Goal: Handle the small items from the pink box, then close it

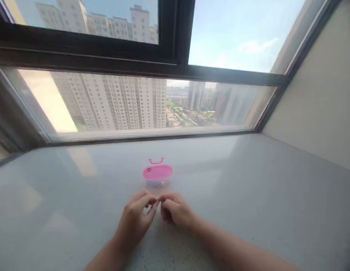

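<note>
Between the fingertips of both hands is a tiny dark and pale piece (pixel 158 199), too small to name. My left hand (pixel 137 214) pinches it from the left with thumb and forefinger. From the right, my right hand (pixel 176 210) meets it with thumb and forefinger closed and the other fingers curled under. Just beyond the hands stands a clear plastic box with a pink oval lid (pixel 160 172). A small black ring (pixel 149 169) lies on the lid's left end. Behind the box rests a pink curved handle (pixel 156 162), apart from it.
All of this is on a glossy pale windowsill (pixel 220 195). A dark window frame (pixel 152 140) runs along its far edge, with tall buildings outside. A plain wall (pixel 313 105) bounds the right side.
</note>
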{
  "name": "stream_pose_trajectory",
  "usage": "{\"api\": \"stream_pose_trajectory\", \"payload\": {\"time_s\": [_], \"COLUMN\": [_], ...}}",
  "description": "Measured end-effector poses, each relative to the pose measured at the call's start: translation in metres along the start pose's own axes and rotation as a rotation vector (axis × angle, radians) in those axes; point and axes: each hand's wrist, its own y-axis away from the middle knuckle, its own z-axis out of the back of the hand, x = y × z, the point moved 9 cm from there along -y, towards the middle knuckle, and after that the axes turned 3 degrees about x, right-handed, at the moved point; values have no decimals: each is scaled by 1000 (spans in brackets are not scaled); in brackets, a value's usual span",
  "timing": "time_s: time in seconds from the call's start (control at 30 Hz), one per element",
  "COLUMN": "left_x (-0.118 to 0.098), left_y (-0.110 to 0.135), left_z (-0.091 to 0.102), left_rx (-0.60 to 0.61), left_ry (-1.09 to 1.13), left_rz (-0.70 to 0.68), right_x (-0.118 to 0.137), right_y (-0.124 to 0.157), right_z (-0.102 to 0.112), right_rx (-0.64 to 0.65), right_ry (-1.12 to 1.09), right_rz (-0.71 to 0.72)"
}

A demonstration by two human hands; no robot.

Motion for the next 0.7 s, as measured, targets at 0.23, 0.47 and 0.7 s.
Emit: {"api": "stream_pose_trajectory", "payload": {"time_s": [0.23,0.47,0.7], "left_x": [-1,-4,3], "left_y": [-2,-1,-2], "left_z": [0,2,8], "left_rx": [7,-15,-33], "left_ry": [-125,-164,-108], "left_rz": [-49,-113,-52], "right_x": [2,3,-3], "right_y": [1,3,-4], "right_z": [-7,-11,-4], "right_rx": [85,115,30], "right_ry": [-5,-31,-28], "right_rz": [-10,16,-4]}}
